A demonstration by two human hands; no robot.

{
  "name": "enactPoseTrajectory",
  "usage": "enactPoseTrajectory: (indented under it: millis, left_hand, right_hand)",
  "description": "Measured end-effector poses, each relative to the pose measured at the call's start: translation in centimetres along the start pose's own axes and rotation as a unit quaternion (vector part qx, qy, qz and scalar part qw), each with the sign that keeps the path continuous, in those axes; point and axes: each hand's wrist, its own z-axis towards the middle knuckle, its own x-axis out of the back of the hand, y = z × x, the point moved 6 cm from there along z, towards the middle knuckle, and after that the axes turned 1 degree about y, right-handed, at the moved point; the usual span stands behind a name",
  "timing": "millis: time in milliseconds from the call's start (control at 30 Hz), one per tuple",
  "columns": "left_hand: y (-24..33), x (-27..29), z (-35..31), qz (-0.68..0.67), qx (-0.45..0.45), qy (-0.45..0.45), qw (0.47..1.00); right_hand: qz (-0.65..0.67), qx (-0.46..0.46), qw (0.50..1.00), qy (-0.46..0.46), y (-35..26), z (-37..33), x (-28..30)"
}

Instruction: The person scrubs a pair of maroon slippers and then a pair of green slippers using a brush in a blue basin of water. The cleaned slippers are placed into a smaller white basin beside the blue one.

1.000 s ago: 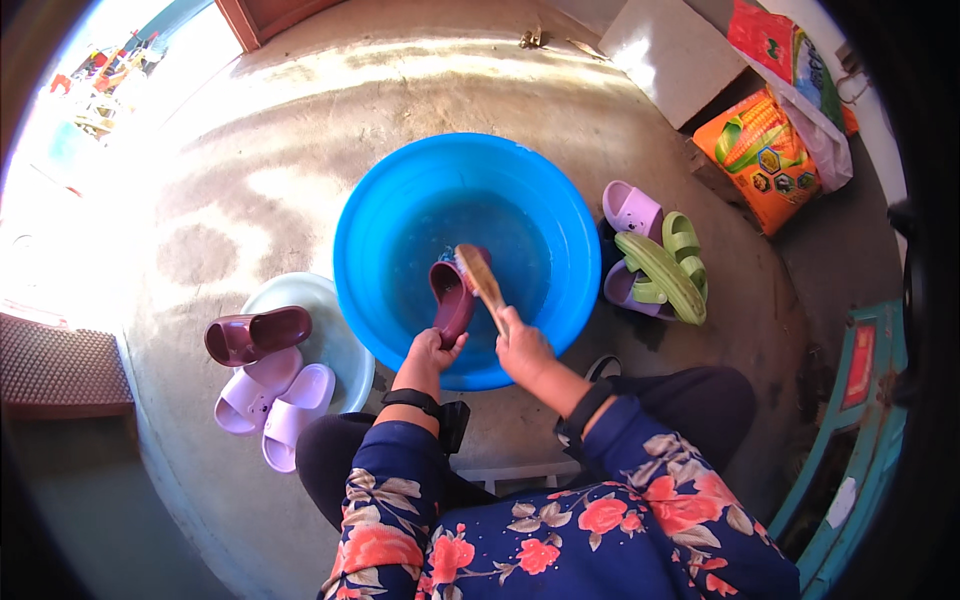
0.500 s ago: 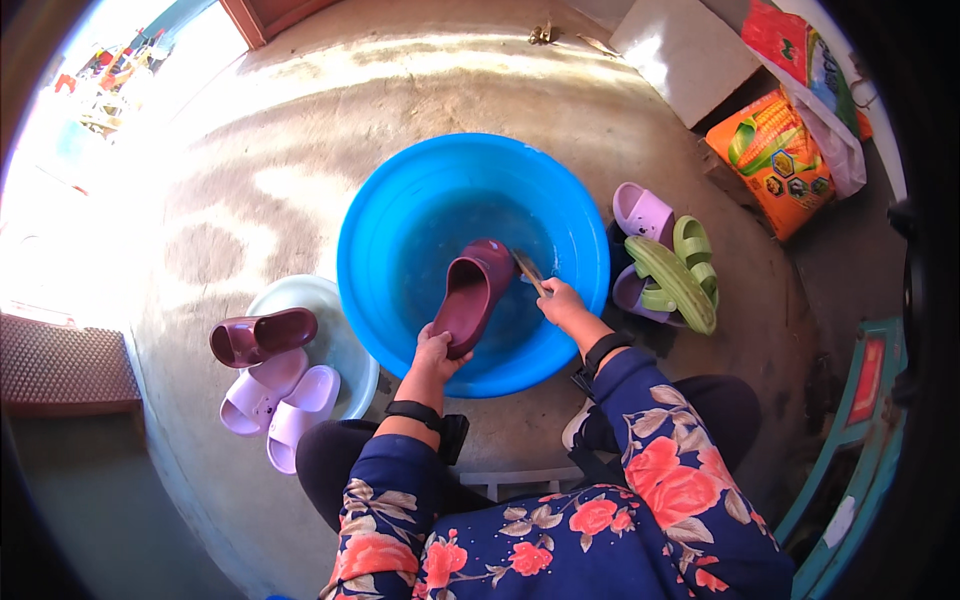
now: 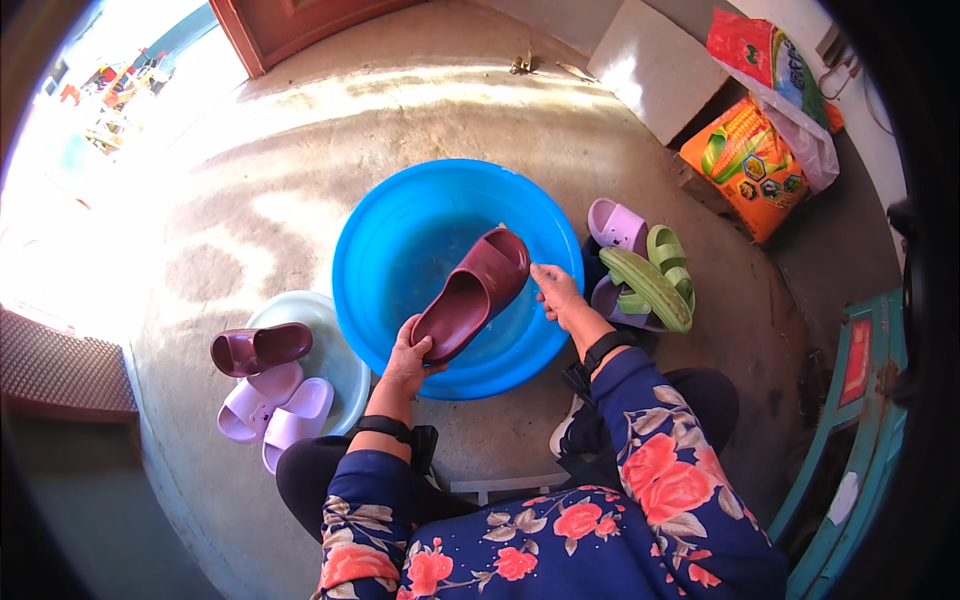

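My left hand (image 3: 405, 362) grips a maroon slipper (image 3: 468, 295) by its heel, thumb on the edge of the footbed. The slipper is tilted above the blue basin (image 3: 352, 262), its toe pointing up and right, its open side facing me. Water lies in the basin. My right hand (image 3: 556, 295) is at the toe end, over the basin's right side, its fingers curled. The slender brush seen in it half a second ago is now mostly hidden behind the slipper's toe.
Left of the basin, another maroon slipper (image 3: 262, 348) and two lilac slippers (image 3: 297, 420) lie on and against a pale round basin (image 3: 350, 385). On the right are lilac and green slippers (image 3: 672, 262) with a long green gourd (image 3: 645, 288). Farther off stands an orange bag (image 3: 750, 165).
My left hand has raised the slipper and turned its toe farther right. The brush has gone out of sight behind the toe. The whole view has shifted slightly.
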Motion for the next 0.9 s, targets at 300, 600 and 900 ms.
enactPoseTrajectory:
  millis: [300,600,900]
  left_hand:
    - [1.2,-0.5,-1.2,0.059,0.013,-0.072,0.996]
    - [1.0,1.8,1.1,0.099,0.007,0.018,0.995]
    - [-0.8,2.4,3.0,-0.216,-0.024,0.126,0.968]
  right_hand:
    - [-0.004,0.074,0.997,-0.004,-2.5,-0.5,2.2]
    - [0.024,-0.008,0.999,-0.037,-0.5,-0.5,2.2]
    - [0.045,-0.064,0.995,0.068,4.2,-1.1,0.7]
